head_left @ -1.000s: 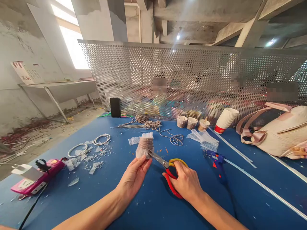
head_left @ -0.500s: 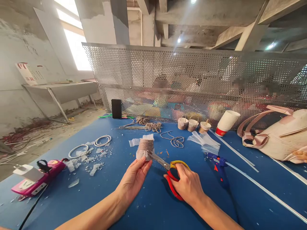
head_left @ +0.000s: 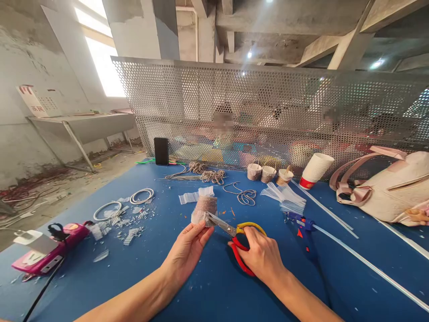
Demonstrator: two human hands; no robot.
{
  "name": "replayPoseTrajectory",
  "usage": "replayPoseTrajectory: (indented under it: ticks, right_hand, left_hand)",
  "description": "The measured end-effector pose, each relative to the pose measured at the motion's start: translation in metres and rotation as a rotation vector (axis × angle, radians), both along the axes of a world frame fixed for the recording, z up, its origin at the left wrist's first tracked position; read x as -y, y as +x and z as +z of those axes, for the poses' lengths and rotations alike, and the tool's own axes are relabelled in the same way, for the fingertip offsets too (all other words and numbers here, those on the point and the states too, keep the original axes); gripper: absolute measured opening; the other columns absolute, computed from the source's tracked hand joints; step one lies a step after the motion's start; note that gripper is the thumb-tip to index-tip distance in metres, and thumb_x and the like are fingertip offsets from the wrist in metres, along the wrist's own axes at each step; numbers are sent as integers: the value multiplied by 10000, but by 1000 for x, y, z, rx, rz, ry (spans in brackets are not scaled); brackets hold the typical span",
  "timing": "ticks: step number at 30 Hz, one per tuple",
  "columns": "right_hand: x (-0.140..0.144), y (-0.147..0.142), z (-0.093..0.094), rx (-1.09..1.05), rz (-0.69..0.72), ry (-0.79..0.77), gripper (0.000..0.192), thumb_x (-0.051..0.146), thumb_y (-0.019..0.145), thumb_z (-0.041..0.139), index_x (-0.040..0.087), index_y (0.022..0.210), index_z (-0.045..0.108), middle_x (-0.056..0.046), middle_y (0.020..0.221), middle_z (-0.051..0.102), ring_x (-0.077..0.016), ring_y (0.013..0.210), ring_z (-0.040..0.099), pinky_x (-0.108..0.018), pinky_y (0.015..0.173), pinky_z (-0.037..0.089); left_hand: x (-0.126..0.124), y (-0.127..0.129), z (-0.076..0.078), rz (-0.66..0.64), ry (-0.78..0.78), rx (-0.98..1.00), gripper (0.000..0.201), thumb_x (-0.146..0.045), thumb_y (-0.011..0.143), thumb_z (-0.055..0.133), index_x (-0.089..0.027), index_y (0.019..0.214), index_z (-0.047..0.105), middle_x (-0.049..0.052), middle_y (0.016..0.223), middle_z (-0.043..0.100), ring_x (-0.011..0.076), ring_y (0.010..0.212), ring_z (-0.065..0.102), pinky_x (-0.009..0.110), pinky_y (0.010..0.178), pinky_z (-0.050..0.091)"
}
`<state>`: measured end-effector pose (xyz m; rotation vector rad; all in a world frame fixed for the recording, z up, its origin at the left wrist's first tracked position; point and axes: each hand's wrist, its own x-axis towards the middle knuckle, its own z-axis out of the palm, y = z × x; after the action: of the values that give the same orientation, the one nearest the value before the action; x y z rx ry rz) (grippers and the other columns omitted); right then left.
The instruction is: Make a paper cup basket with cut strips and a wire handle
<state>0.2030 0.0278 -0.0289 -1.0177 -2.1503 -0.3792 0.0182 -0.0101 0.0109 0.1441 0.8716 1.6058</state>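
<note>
The left hand [head_left: 187,243] has its grip pinched on the wrapped cup [head_left: 205,205], over the tabletop [head_left: 214,288]; the right hand [head_left: 263,252] holds scissors [head_left: 231,230] at its pale edge. Short, shallow snips seem safest.

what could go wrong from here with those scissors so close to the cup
A slip of the scissors might nick the fingers of the left hand, since the blade tips are right by them. A misplaced snip could damage the wrapped cup. The glue gun lies near the right hand, so a wide swing might knock it.
</note>
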Motion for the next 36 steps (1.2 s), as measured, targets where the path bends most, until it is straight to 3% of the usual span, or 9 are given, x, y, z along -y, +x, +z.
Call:
replayPoseTrajectory:
  ticks: [6,13,16,20,22,24,26,29,36]
  right_hand:
    - [-1,1,3,37,-16,51,475,500,959,301,160,752,560,-33,610,622,-163,538,640,-262,467,363]
    - [-4,5,-1,7,80,40,430,477,938,397,175,671,548,-19,536,598,-149,481,608,-249,449,362]
    - [-5,2,-1,-167,126,-247,420,537,886,457,195,657,541,-9,518,591,-136,442,556,-237,435,366]
    - [-7,2,12,-429,51,-855,478,598,872,385,224,582,452,28,459,508,-121,386,461,-233,394,348]
    - [-6,5,19,-419,21,-956,453,581,878,374,225,605,438,28,497,510,-128,425,479,-236,422,368]
    - [-3,7,22,-328,-4,-804,364,535,849,464,223,663,463,21,563,534,-142,488,513,-246,475,392]
    - [0,9,19,-219,-19,-526,272,476,819,533,212,755,509,-2,634,567,-165,552,551,-263,522,410]
    - [2,7,9,-99,3,-216,261,440,840,516,181,869,543,-55,734,617,-207,662,609,-287,561,436]
    - [-3,5,3,13,-14,54,290,432,895,457,166,831,551,-52,690,611,-207,648,613,-297,574,424]
  left_hand:
    - [2,0,2,16,6,-61,237,51,796,547,-86,646,669,86,749,712,140,672,683,230,669,598]
    - [2,0,2,17,-27,-95,253,50,808,531,-85,638,662,93,765,711,130,658,678,223,657,597]
    - [0,-1,2,12,-13,-96,237,44,801,545,-92,644,660,96,784,716,139,673,682,231,665,598]
    - [-1,-4,2,24,-4,-122,177,37,782,578,-92,722,684,90,798,716,141,684,681,227,669,595]
    - [0,-5,1,25,-2,-143,164,34,777,589,-91,771,695,93,833,717,139,694,679,226,671,595]
    - [1,-5,0,12,10,-156,165,30,773,597,-96,796,701,91,858,717,137,707,679,224,675,594]
    - [2,-4,0,2,27,-158,172,33,771,598,-102,793,703,87,861,717,136,717,679,217,680,592]
    - [2,-3,0,-3,44,-149,189,44,771,586,-106,770,702,80,834,716,135,725,682,210,694,589]
    - [4,0,2,-34,47,-108,175,32,748,615,-126,743,690,74,826,719,152,756,689,226,715,589]
